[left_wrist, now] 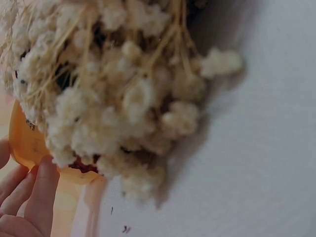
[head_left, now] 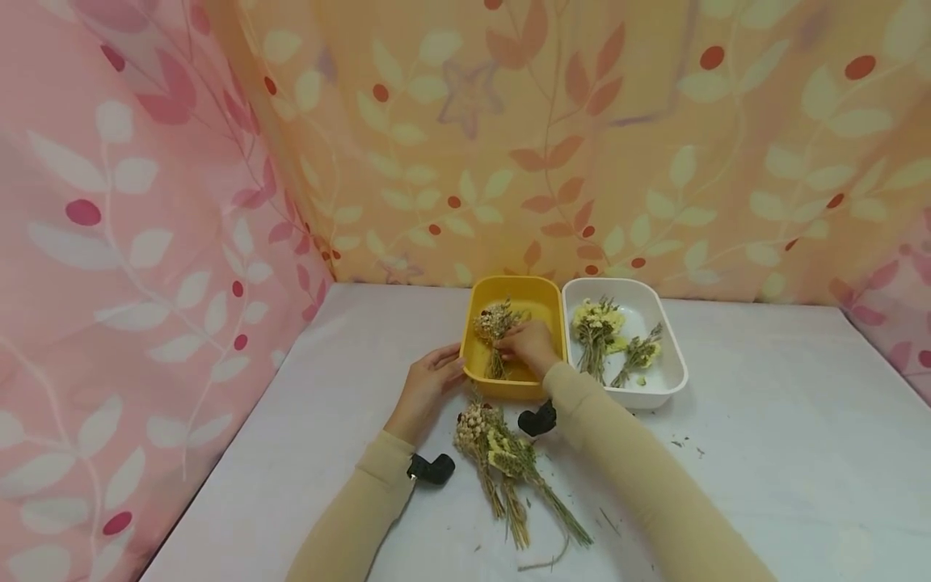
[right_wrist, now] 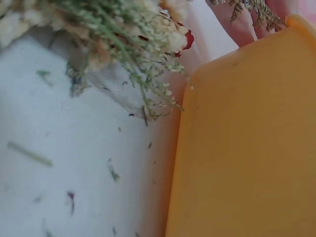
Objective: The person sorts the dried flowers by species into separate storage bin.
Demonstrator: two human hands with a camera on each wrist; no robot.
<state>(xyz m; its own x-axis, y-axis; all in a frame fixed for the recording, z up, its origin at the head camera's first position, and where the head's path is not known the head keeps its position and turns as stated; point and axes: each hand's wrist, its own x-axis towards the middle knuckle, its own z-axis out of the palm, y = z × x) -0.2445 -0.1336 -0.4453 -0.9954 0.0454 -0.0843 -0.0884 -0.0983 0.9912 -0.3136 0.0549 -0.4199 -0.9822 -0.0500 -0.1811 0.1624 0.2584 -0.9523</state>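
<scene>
In the head view, my right hand (head_left: 532, 344) reaches into the yellow tray (head_left: 513, 390) and pinches a small bunch of dried flowers (head_left: 496, 321) by its stems. The flower heads point to the back of the tray. My left hand (head_left: 429, 385) rests its fairly straight fingers against the tray's left wall. In the left wrist view the fingers (left_wrist: 43, 192) touch the tray's edge, partly behind pale blossoms. In front of the tray lie several dried bunches (head_left: 502, 453), stems pointing toward me. The right wrist view shows the tray wall (right_wrist: 247, 128); the right hand's grip is hidden there.
A white tray (head_left: 667, 356) stands against the yellow one on the right, holding yellow dried flowers (head_left: 598, 325) and a smaller sprig (head_left: 638, 354). A piece of twine (head_left: 545, 563) and plant crumbs lie on the white table (head_left: 785, 436). Patterned curtains hang behind and at the sides.
</scene>
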